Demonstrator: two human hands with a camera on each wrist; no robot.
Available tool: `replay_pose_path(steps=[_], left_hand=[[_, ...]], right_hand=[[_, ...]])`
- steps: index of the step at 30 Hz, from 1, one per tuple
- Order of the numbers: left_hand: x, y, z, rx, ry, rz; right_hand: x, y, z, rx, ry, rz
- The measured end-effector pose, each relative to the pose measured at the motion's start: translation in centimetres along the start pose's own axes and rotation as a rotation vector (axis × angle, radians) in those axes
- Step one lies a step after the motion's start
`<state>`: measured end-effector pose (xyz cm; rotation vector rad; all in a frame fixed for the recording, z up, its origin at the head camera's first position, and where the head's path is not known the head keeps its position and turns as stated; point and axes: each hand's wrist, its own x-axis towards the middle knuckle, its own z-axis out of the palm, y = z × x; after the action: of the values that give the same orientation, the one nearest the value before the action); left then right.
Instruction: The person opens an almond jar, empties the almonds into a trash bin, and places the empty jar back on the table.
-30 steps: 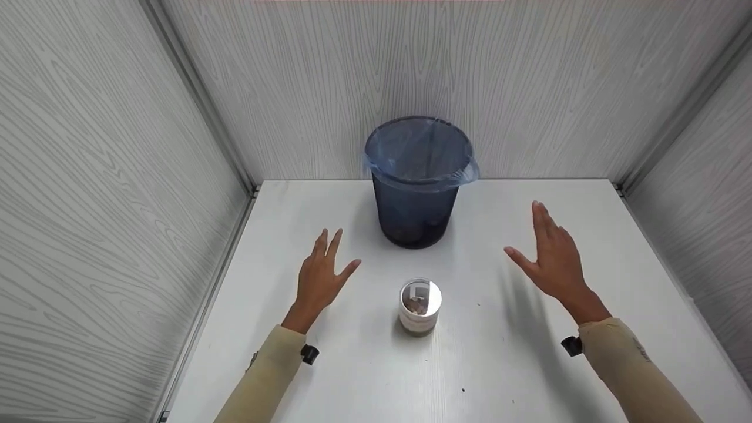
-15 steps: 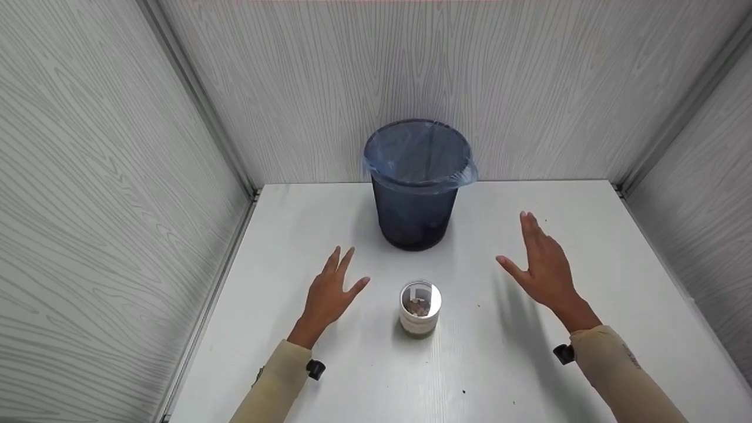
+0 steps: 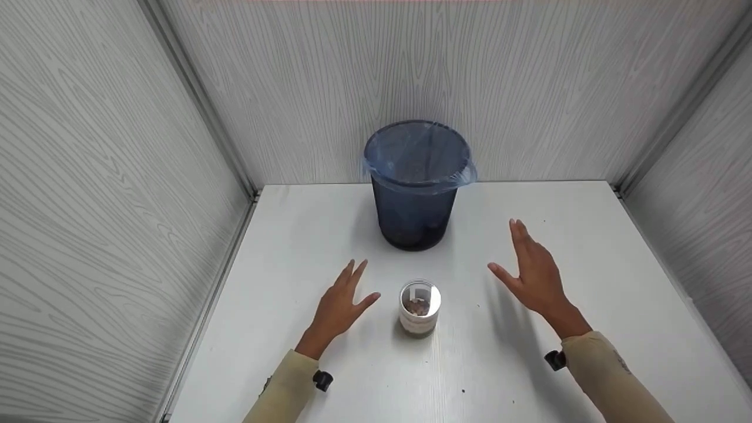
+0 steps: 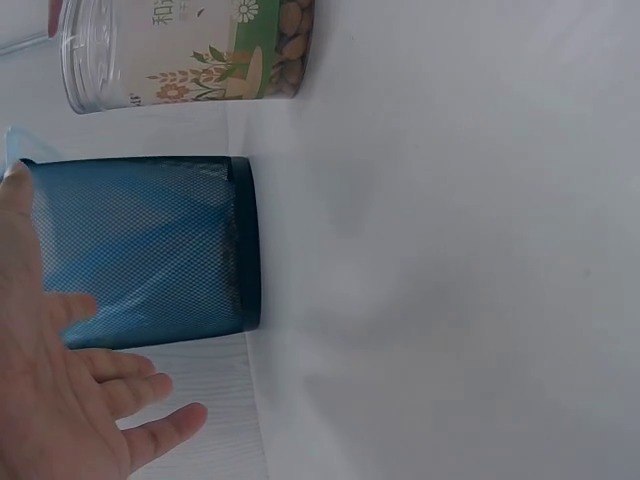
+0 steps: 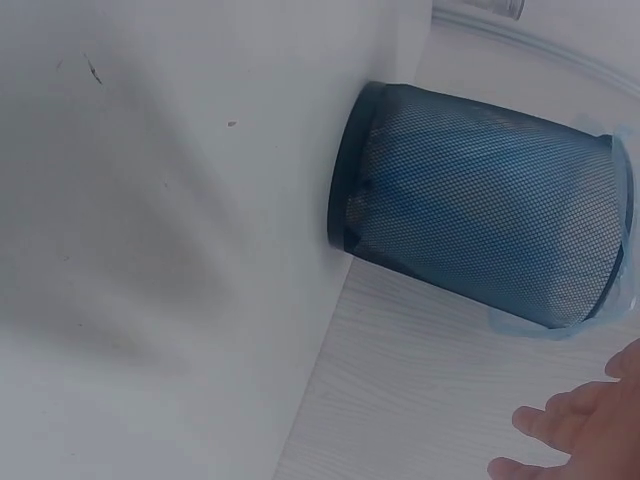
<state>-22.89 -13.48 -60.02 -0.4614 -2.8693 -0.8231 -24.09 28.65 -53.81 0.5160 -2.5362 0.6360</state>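
A clear plastic jar (image 3: pixel 419 308) with a printed label and a transparent lid stands upright on the white table. In the left wrist view, brown nut-like pieces show through the lower part of the jar (image 4: pixel 190 50). My left hand (image 3: pixel 338 308) hovers to the left of the jar, fingers spread, touching nothing. On the other side, farther off, my right hand (image 3: pixel 536 276) is raised above the table with its thumb held away from its straight fingers. Only some fingers of the right hand (image 5: pixel 580 425) show in the right wrist view.
Behind the jar stands a dark mesh wastebasket (image 3: pixel 414 217) lined with a thin blue plastic bag (image 3: pixel 464 175). Grey wood-patterned panels enclose the white table (image 3: pixel 305 217) at the back and both sides. Small dark specks lie on the tabletop.
Both hands have moved inward toward the jar and slightly nearer the body, the left to the right and the right to the left. The jar and wastebasket stay in place.
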Motion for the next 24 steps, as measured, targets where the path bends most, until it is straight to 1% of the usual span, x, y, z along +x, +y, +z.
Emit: replay_pose_path(steps=[6, 11, 14, 19, 24], left_hand=[[-0.5, 0.2, 0.8, -0.043, -0.064, -0.013], [-0.8, 0.7, 1.6, -0.099, -0.117, 0.006], [-1.0, 1.0, 2.1, -0.117, -0.142, 0.017], [-1.0, 1.5, 2.8, -0.154, -0.161, 0.013], [-0.8, 2.1, 3.6, -0.199, -0.168, 0.03]], right_hand=[[-0.3, -0.3, 0.4, 0.01, -0.002, 0.011], [-0.4, -0.5, 0.7, 0.02, -0.011, 0.012], [-0.3, -0.8, 0.9, 0.023, -0.021, 0.012], [-0.4, -1.2, 1.3, 0.038, -0.031, 0.021], [-0.6, -1.8, 1.8, 0.059, -0.035, 0.024]])
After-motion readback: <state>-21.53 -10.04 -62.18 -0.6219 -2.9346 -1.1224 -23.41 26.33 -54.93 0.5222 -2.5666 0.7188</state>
